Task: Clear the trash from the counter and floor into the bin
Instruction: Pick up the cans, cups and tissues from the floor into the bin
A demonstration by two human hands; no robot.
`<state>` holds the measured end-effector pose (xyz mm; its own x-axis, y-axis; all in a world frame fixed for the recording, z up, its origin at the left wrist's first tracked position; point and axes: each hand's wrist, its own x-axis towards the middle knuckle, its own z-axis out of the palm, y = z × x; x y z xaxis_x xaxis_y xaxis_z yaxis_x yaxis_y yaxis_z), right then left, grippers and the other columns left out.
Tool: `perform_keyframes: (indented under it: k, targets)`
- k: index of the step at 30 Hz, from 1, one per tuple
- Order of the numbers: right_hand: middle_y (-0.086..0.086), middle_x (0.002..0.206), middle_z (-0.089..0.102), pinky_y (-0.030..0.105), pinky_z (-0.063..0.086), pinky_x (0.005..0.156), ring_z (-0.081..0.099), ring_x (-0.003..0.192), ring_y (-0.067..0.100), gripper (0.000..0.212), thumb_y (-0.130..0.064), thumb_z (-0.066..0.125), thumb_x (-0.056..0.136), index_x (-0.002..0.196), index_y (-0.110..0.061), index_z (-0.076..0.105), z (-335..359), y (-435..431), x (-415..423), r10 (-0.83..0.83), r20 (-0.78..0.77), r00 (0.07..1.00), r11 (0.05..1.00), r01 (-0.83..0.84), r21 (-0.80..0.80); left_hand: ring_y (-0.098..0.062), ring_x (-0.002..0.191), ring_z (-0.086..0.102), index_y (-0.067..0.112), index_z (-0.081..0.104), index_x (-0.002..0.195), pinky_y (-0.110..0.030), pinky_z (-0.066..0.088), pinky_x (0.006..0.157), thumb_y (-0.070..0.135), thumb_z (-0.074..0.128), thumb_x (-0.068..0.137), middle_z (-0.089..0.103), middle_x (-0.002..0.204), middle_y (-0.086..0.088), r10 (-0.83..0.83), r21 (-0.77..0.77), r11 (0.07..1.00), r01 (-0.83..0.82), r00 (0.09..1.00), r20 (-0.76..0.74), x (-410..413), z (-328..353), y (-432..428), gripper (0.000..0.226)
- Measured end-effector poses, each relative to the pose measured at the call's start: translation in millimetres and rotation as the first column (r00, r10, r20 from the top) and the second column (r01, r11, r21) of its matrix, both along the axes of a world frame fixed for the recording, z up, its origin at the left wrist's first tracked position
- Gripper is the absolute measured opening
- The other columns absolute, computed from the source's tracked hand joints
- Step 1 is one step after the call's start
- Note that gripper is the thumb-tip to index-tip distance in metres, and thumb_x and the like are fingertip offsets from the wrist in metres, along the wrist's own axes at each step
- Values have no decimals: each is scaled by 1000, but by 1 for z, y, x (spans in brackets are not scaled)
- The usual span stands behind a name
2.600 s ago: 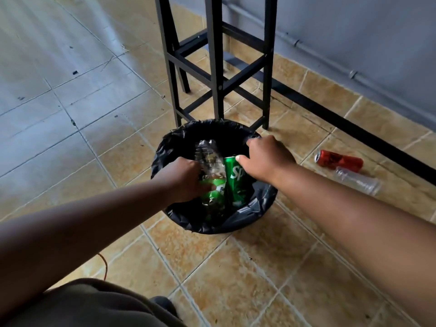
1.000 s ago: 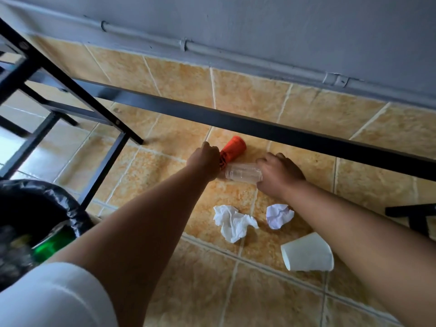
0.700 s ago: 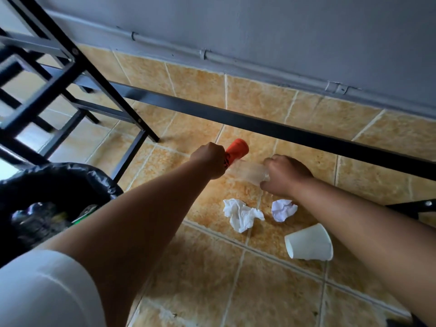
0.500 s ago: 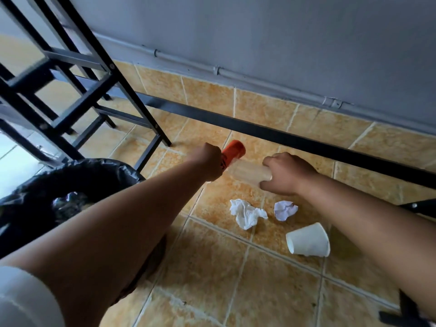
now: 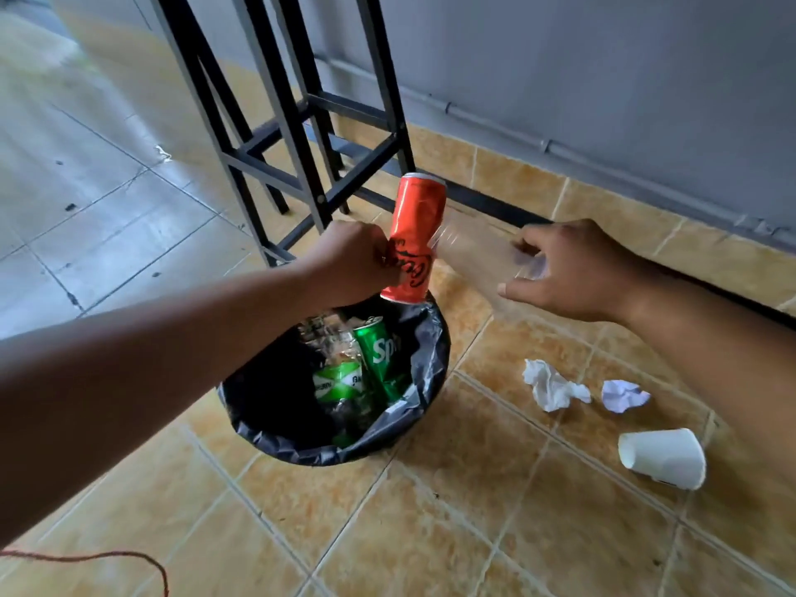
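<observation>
Floor: tan ceramic tiled floor (image 5: pixel 495 501), grey wall behind, black metal stool frame (image 5: pixel 301 135).
Left hand: left hand (image 5: pixel 349 265) clamped on upright orange soda can (image 5: pixel 415 239), arm outstretched, can above bin's far rim.
Right hand: right hand (image 5: pixel 573 269) gripping clear plastic cup (image 5: pixel 482 252) held sideways, beside can.
Bin: black bag-lined round bin (image 5: pixel 275 407), green soda can (image 5: pixel 381 359) inside.
Floor trash: two crumpled white tissues (image 5: pixel 553 385), white paper cup (image 5: pixel 663 458) on its side.

Tan, mottled floor tiles (image 5: pixel 452 510) with pale grout lines fill the lower half of the view, turning to grey tiles (image 5: pixel 86 187) toward 10 o'clock. At 12 o'clock stands a black metal stool frame (image 5: pixel 297 135) with crossbars. A grey wall (image 5: pixel 603 71) runs from 1 to 3 o'clock, with a thin pipe (image 5: pixel 547 144) low along it and a black floor bar (image 5: pixel 495 204) beneath. Daylight is soft and even.
</observation>
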<state>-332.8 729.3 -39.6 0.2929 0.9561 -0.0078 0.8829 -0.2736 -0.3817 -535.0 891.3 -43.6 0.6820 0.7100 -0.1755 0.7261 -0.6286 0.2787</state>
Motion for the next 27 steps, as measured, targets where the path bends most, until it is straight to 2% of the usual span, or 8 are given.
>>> perform_keyframes:
  k: [3, 6, 10, 14, 16, 19, 24, 27]
  targets:
    - [3, 98, 70, 37, 54, 78, 64, 89, 25, 42, -50, 72, 70, 99, -20, 64, 10, 16, -21, 32, 7, 999, 999, -32, 42, -17, 70, 65, 13, 71, 98, -31, 58, 60, 31, 69, 84, 67, 81, -2, 79, -49, 996, -75, 993, 90, -14, 7, 7, 23]
    - [5, 100, 70, 39, 54, 80, 65, 93, 28, 49, -55, 69, 70, 100, -18, 64, 12, 28, -36, 39, 30, 999, 995, -42, 95, -13, 65, 62, 18, 71, 87, -23, 48, 51, 29, 74, 78, 64, 73, 3, 215, -110, 973, -202, 968, 132, -39, 11, 17, 14]
    - [3, 89, 69, 35, 55, 70, 65, 81, 27, 54, -67, 62, 67, 93, -20, 63, -6, 42, -61, 37, 20, 999, 995, -39, 93, -19, 68, 70, 18, 76, 86, -30, 53, 59, 30, 76, 75, 71, 69, -2, 275, -156, 949, -275, 961, -16, -87, 2, 13, 16]
    - [4, 85, 63, 32, 51, 64, 62, 77, 27, 58, -74, 55, 66, 89, -21, 58, -34, 56, -95, 110, 0, 994, 994, -110, 8, -17, 57, 69, 12, 76, 81, -28, 56, 60, 31, 79, 74, 72, 63, -4, 334, -215, 912, -349, 937, -105, -122, -21, 4, 20]
    - [3, 81, 59, 33, 50, 63, 60, 75, 28, 61, -73, 54, 70, 93, -17, 55, -45, 62, -110, 133, 17, 991, 991, -132, -32, -21, 64, 74, 12, 75, 80, -35, 62, 69, 34, 80, 74, 74, 66, -6, 349, -238, 896, -375, 926, -147, -133, -33, 2, 23]
    - [3, 74, 55, 31, 39, 57, 54, 67, 28, 49, -67, 51, 80, 86, -18, 46, -56, 65, -125, 175, 108, 979, 983, -168, -74, -22, 65, 76, 10, 76, 82, -36, 64, 69, 34, 79, 78, 76, 68, -9, 345, -280, 874, -397, 913, -217, -142, -46, 0, 24]
    - [11, 90, 67, 32, 33, 62, 61, 89, 33, 57, -68, 45, 84, 95, -13, 55, -67, 58, -126, 241, 264, 934, 970, -228, -78, -27, 72, 75, 10, 70, 86, -38, 62, 74, 34, 73, 84, 74, 74, -11, 252, -245, 915, -321, 928, -274, -141, -51, -6, 25]
    - [11, 85, 68, 32, 40, 63, 64, 85, 32, 60, -68, 47, 83, 102, -13, 61, -62, 54, -112, 227, 278, 933, 972, -233, -9, -27, 67, 76, 8, 68, 95, -39, 64, 68, 40, 70, 85, 76, 76, -14, 243, -268, 903, -335, 914, -324, -140, -49, -6, 33]
